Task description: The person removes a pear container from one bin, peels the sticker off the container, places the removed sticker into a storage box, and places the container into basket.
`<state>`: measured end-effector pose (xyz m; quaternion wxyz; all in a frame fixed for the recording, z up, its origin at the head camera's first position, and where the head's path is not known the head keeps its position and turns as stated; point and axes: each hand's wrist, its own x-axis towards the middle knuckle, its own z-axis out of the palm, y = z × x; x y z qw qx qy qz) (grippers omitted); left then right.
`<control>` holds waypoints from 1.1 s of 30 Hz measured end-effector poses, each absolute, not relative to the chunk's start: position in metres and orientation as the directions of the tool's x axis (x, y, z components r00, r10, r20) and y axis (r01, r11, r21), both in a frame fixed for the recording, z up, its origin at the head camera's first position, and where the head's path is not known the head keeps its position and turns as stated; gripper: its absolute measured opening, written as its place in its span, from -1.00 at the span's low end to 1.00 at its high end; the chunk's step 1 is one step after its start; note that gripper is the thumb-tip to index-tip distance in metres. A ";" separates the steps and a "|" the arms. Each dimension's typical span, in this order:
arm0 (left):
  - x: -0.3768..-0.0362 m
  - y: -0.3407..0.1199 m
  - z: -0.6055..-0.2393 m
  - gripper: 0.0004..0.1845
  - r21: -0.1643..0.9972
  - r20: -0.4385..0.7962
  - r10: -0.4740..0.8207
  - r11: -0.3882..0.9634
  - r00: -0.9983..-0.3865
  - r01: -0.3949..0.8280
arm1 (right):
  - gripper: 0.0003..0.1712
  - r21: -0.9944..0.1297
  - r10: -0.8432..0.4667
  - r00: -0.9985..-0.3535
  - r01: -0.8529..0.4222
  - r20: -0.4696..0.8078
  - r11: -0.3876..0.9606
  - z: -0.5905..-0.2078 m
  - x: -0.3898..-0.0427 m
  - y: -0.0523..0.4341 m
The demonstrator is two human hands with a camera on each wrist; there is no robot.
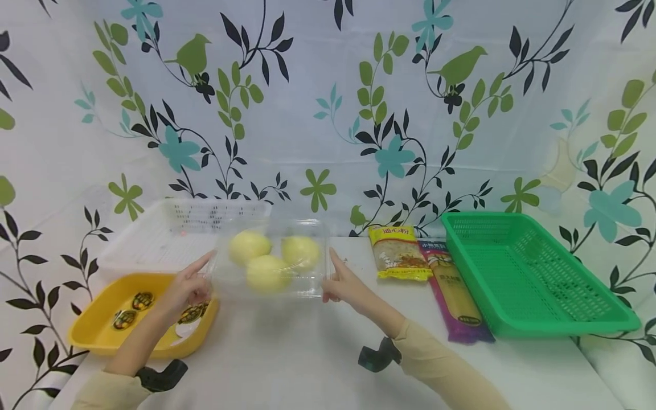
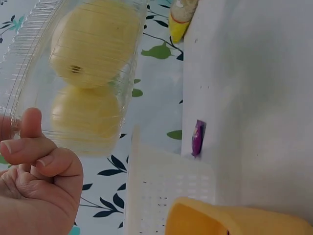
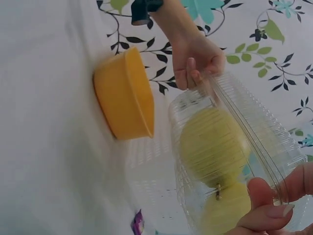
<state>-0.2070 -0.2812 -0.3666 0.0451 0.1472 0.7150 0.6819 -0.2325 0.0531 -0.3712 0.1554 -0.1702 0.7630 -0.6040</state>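
Three yellow pears (image 1: 266, 259) sit in a clear plastic clamshell box (image 1: 271, 287), lifted just above the white surface (image 1: 307, 353) beside the yellow tray (image 1: 92, 324). Left hand (image 1: 185, 289) and right hand (image 1: 344, 287) pinch its opposite ends with their fingers. Thin, slippery, flexible walls likely buckle under the fruit's weight, so the stiffer rim seems safest.

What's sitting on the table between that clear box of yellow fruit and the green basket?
In the head view, two food packets lie side by side between the clear box and the green basket: a yellow packet and a longer purple packet against the basket.
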 end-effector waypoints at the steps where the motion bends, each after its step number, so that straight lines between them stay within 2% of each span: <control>1: -0.207 -0.285 -0.366 -0.29 0.988 0.141 0.272 0.016 -0.952 0.152 | -0.03 -0.976 -0.449 -0.893 -0.067 -0.034 0.207 -0.371 -0.234 0.049; 9: -0.221 -0.313 -0.365 -0.28 0.988 0.131 0.298 0.045 -0.945 0.151 | -0.03 -0.984 -0.479 -0.877 -0.105 0.023 0.144 -0.373 -0.249 0.022; 14: -0.227 -0.330 -0.364 -0.33 0.975 0.183 0.316 0.060 -0.931 0.212 | -0.01 -0.987 -0.469 -0.882 -0.118 0.053 0.110 -0.370 -0.256 0.006; 18: -0.228 -0.336 -0.364 -0.36 0.969 0.221 0.273 0.047 -0.936 0.243 | 0.01 -0.992 -0.467 -0.884 -0.085 0.033 0.092 -0.366 -0.262 -0.005; 24: -0.232 -0.344 -0.359 -0.39 0.977 0.213 0.210 -0.016 -0.954 0.214 | 0.00 -0.992 -0.448 -0.892 0.004 -0.059 0.124 -0.353 -0.273 -0.017; 28: -0.237 -0.352 -0.361 -0.43 0.977 0.211 0.171 -0.027 -0.962 0.209 | -0.13 -0.995 -0.498 -0.861 0.093 -0.103 0.045 -0.351 -0.276 -0.025; 33: -0.241 -0.359 -0.370 -0.44 0.984 0.163 0.150 0.041 -0.975 0.171 | -0.21 -0.984 -0.550 -0.830 0.160 -0.094 -0.073 -0.360 -0.274 -0.030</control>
